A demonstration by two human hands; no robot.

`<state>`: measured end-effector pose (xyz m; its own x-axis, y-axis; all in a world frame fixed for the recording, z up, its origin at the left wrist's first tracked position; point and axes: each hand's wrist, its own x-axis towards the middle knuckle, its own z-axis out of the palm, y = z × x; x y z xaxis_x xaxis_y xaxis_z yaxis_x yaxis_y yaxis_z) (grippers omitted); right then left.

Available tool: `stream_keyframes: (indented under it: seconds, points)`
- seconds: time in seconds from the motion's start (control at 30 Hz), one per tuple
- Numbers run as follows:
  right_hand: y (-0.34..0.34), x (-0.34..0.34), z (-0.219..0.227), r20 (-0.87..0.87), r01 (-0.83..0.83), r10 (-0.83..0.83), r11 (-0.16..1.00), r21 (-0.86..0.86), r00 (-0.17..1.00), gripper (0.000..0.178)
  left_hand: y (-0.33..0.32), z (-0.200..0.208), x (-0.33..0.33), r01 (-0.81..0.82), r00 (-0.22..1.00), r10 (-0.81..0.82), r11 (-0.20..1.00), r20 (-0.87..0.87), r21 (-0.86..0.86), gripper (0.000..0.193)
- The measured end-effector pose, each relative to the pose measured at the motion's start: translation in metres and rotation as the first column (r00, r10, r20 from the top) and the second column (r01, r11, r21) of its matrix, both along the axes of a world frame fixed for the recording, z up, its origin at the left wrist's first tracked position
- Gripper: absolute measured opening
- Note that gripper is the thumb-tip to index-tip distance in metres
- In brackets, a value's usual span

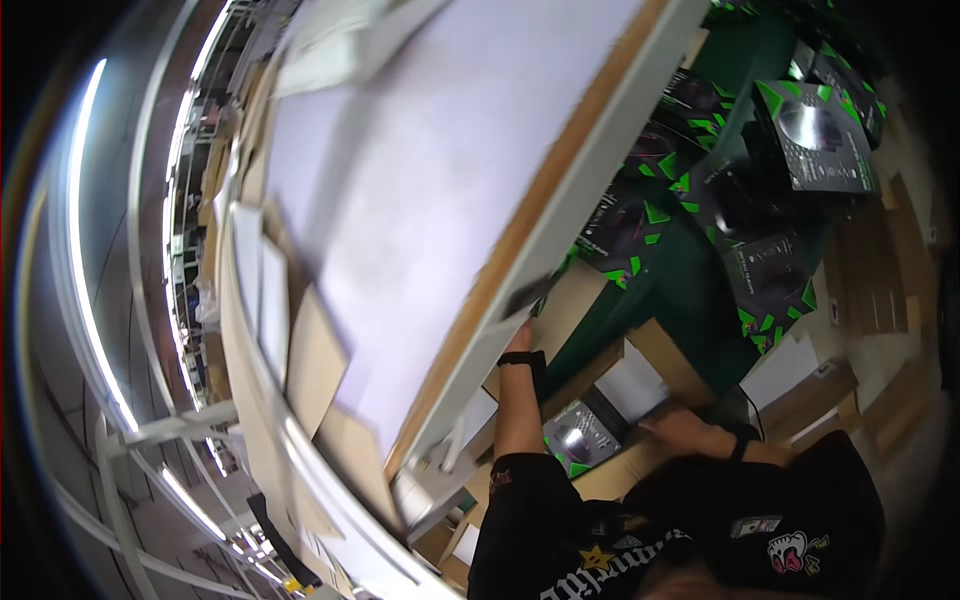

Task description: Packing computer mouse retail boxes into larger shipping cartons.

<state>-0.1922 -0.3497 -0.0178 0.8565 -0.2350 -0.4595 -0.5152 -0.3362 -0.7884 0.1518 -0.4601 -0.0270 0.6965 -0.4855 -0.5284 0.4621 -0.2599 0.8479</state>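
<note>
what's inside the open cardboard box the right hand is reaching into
Inside the open cardboard box, one black-and-green product box and a white sheet show. The right hand rests at its edge. Whatever lies beneath them, and the box floor, is covered.

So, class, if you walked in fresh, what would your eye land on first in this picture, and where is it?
First, the big pale board with a brown edge, slanting across the middle. Next, the black boxes with bright green triangles, scattered at upper right on a green surface. Lower down, the left hand reaches up to the board's edge, while the right hand rests on an open cardboard box holding one more such box.
</note>
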Motion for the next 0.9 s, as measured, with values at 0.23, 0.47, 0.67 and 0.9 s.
stream_keyframes:
  seconds: [0.23,0.47,0.67,0.9]
  points:
    - [-0.149,0.023,0.233,0.635,0.335,-0.021,0.862,-0.38,0.773,0.073,0.177,0.193,0.011,0.506,0.808,-0.541,0.84,0.234,0.194,0.076]
    - [-0.045,0.054,0.178,0.337,-0.422,0.317,0.852,0.311,0.887,0.083,0.28,0.171,-0.099,0.763,0.47,-0.857,0.514,-0.21,-0.392,0.08]
    - [0.049,-0.052,0.139,-0.083,0.49,-0.572,0.608,0.624,0.816,0.034,0.376,0.077,-0.139,0.602,0.719,-0.677,0.719,-0.155,-0.347,0.071]
    - [0.041,-0.072,0.202,-0.197,0.387,-0.342,0.684,0.618,0.919,0.07,0.335,0.127,-0.156,0.822,0.535,-0.82,0.448,0.206,-0.352,0.049]
